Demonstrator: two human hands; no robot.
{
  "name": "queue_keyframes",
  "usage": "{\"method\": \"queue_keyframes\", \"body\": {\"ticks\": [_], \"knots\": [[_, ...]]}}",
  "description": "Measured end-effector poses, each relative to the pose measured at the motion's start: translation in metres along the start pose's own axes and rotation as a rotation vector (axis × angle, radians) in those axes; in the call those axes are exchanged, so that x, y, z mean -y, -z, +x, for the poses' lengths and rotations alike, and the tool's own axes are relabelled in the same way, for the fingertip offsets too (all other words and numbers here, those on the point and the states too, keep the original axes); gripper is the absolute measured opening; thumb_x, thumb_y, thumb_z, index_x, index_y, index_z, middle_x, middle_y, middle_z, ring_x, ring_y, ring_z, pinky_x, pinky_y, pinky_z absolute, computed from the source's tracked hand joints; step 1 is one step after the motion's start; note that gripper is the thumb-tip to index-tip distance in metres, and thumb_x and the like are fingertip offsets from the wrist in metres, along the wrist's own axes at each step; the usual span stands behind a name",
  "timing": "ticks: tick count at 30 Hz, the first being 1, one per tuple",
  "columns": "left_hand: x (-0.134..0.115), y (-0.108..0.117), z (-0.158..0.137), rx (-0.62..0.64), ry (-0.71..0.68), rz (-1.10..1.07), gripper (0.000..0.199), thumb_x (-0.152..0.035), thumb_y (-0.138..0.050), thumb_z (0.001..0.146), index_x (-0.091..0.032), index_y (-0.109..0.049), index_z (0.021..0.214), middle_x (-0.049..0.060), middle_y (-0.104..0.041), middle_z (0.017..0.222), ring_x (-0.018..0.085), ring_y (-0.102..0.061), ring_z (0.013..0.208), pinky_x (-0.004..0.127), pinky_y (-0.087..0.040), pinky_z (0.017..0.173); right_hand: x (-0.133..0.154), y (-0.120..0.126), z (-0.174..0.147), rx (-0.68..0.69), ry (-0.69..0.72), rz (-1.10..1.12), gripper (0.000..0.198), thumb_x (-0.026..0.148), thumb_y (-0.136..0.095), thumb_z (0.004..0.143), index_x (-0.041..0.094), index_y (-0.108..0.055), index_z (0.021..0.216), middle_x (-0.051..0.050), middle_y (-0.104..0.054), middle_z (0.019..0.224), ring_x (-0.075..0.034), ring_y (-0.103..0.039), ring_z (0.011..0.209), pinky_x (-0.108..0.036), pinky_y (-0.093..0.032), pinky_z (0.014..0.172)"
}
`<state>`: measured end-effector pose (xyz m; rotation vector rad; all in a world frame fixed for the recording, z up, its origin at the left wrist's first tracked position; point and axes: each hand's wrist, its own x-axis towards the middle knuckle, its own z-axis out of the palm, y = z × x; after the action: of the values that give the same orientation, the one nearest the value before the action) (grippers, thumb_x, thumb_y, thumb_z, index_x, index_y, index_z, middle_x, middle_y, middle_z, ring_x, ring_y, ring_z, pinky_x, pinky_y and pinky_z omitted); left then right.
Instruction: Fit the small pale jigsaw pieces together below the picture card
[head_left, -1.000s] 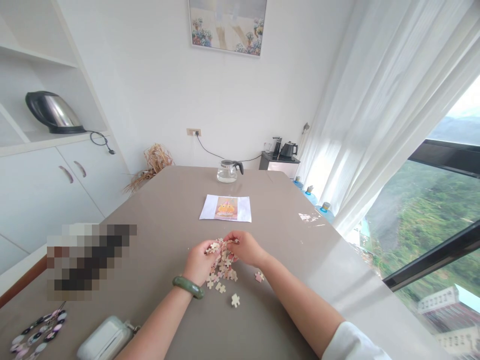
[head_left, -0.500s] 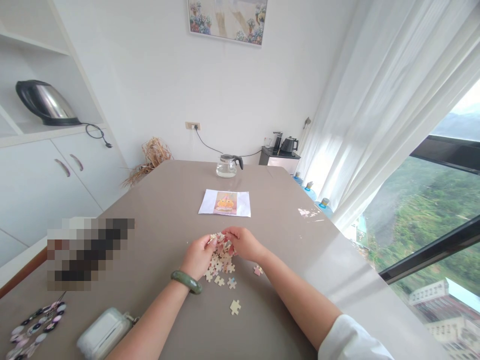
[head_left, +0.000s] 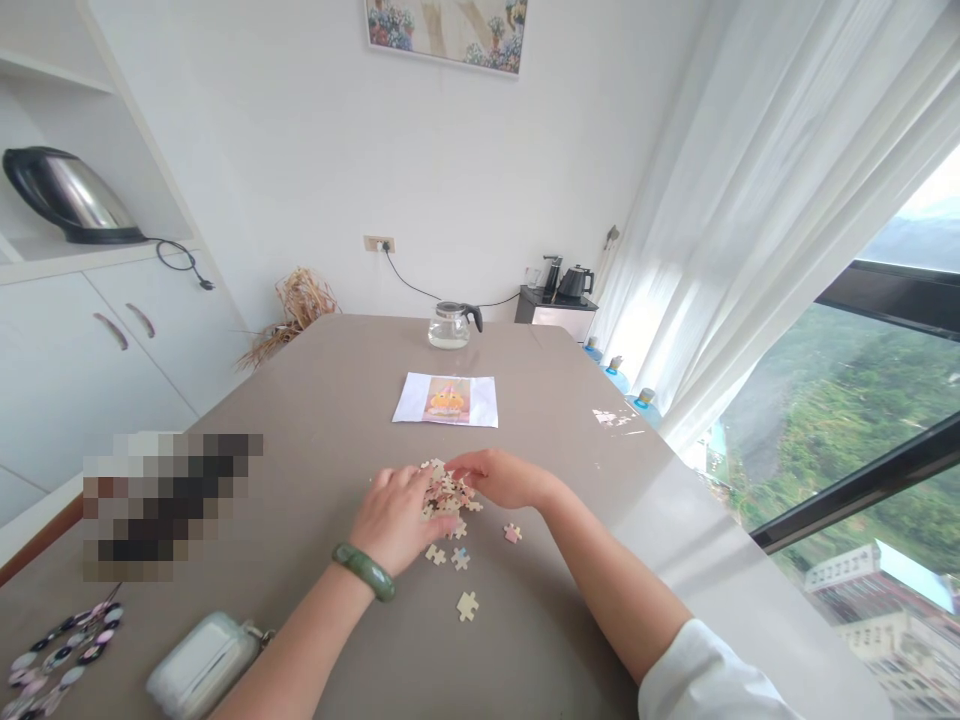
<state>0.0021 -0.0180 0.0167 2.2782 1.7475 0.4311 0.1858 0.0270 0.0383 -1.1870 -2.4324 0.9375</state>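
Observation:
A heap of jigsaw puzzle pieces [head_left: 448, 495] lies on the table between my hands. My left hand [head_left: 397, 512], with a green bangle [head_left: 363, 571] on its wrist, rests against the heap's left side, fingers apart and thumb stretched over the near pieces. From the right, my right hand [head_left: 506, 478] reaches over the heap with its fingers extended and apart; the fingertips touch or hover just above the pieces. Loose pieces lie around: a plain cream one [head_left: 467, 605] nearest me and a pinkish one [head_left: 512, 533] to the right.
Beyond the heap lies a paper sheet with a printed picture [head_left: 448, 400], and behind it a glass teapot [head_left: 449, 328]. At the near left are an earphone case [head_left: 201, 665], a beaded strap [head_left: 64, 655] and a blurred-out object [head_left: 176, 505]. The window is on the right.
My left hand has opened from a pinch at the heap's far side and spread along its left edge. The right hand's fingers have loosened over the pieces. The view has shifted slightly.

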Motion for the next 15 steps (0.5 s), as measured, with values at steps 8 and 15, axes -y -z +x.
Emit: {"method": "queue_keyframes", "body": {"ticks": [8, 15], "knots": [[-0.017, -0.027, -0.015, 0.225, 0.015, 0.180, 0.120, -0.074, -0.048, 0.033, -0.024, -0.001, 0.131, 0.011, 0.000, 0.139, 0.040, 0.010, 0.121, 0.061, -0.001, 0.088, -0.007, 0.011, -0.005, 0.095, -0.150, -0.147, 0.066, 0.043, -0.060, 0.058, 0.029, -0.041, 0.118, -0.004, -0.054, 0.103, -0.019, -0.054, 0.082, -0.027, -0.041, 0.065], [0.000, -0.015, -0.002, 0.068, 0.187, 0.281, 0.104, -0.071, -0.043, 0.047, -0.017, -0.013, 0.130, 0.018, -0.015, 0.135, 0.038, -0.016, 0.119, 0.051, -0.019, 0.088, -0.013, 0.014, -0.008, 0.232, -0.323, -0.424, 0.088, 0.050, -0.070, 0.035, 0.024, -0.042, 0.114, -0.009, -0.048, 0.105, -0.026, -0.052, 0.085, -0.031, -0.041, 0.062]]}}
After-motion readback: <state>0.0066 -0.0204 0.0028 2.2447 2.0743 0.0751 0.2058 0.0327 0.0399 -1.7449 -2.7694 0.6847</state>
